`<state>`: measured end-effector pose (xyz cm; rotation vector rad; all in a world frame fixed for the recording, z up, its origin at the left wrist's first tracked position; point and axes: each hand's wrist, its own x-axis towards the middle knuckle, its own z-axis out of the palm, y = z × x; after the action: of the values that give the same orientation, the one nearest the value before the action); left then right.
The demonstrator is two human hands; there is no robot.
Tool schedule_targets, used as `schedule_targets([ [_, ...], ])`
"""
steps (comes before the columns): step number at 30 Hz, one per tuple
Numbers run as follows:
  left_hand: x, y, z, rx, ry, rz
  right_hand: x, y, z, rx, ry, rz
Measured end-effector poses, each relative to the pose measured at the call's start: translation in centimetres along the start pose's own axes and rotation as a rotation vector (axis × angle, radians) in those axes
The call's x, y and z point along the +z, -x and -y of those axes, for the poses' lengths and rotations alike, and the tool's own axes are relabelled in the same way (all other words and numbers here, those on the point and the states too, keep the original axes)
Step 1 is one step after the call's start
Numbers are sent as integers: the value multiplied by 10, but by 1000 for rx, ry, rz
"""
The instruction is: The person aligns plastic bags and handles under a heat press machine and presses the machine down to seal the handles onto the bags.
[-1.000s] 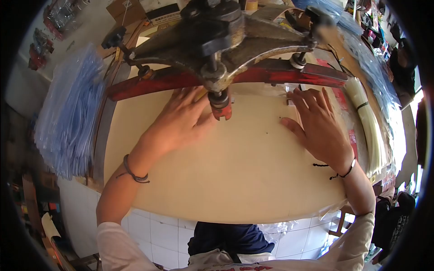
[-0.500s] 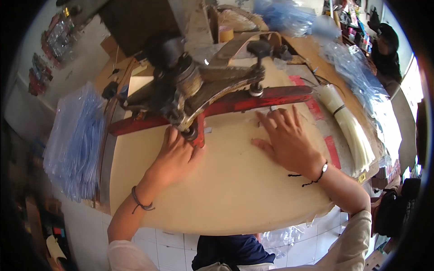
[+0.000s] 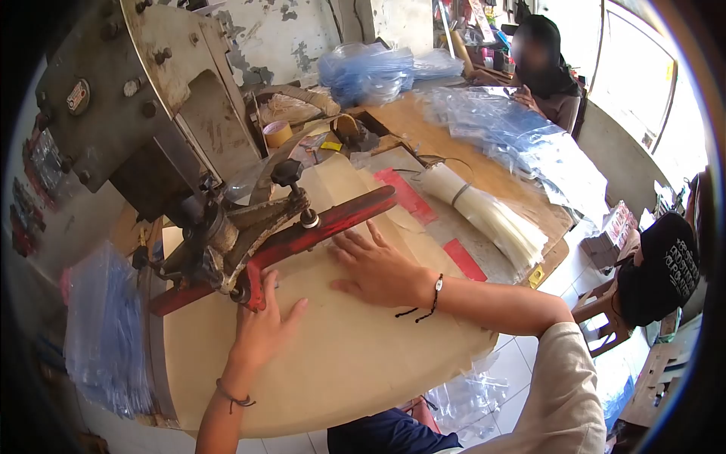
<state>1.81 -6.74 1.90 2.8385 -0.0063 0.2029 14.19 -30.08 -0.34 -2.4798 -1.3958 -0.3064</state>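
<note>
A black and grey machine (image 3: 174, 144) stands over a tan sheet (image 3: 325, 386) that covers the worktable, with its long red bar (image 3: 340, 216) lying across the sheet. My left hand (image 3: 261, 325) rests by the red end piece under the machine's arm, thumb and fingers apart; some fingertips are hidden behind that piece. Flat on the sheet, just in front of the bar's right half, lies my right hand (image 3: 389, 272) with its fingers spread. Neither hand grips anything. A black knob (image 3: 286, 172) tops a screw above the bar.
Stacked clear plastic sheets (image 3: 106, 333) sit at the left edge. To the right lies a tied bundle of pale strips (image 3: 484, 216), near red tape (image 3: 463, 259). More plastic (image 3: 522, 144) covers the far table, where another person (image 3: 541, 68) sits. A black cap (image 3: 658, 268) is at right.
My view has swung to the right, bringing the other person and far table further in. My left thumb and fingers look more spread; my right hand stays flat by the bar.
</note>
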Motion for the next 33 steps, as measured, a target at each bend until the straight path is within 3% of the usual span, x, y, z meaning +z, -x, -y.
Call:
schedule_targets([
  [3, -3, -6, -20, -54, -96, 39, -4, 0, 1, -7, -17, 22],
  [6, -16, -11, -47, -248, 187, 153, -7, 0, 1, -3, 1, 53],
  [9, 11, -22, -33, 1, -104, 11, -6, -1, 1, 8, 15, 49],
  [15, 25, -27, -24, 168, -123, -72, -5, -4, 4, 18, 34, 56],
  [20, 25, -26, -20, 159, -29, -38, -15, -1, 13, 49, -92, 88],
  [23, 26, -28, -15, 189, -3, -49, -11, 5, 13, 51, 121, 6],
  [26, 30, -27, -12, 213, 8, -87, -21, -5, 4, 85, 1, -15],
  [30, 35, -27, -9, 254, -5, -172, -48, -12, 7, 215, -99, 152],
  [33, 36, -28, -9, 256, -1, -177, -50, -10, -9, 156, -106, 197],
])
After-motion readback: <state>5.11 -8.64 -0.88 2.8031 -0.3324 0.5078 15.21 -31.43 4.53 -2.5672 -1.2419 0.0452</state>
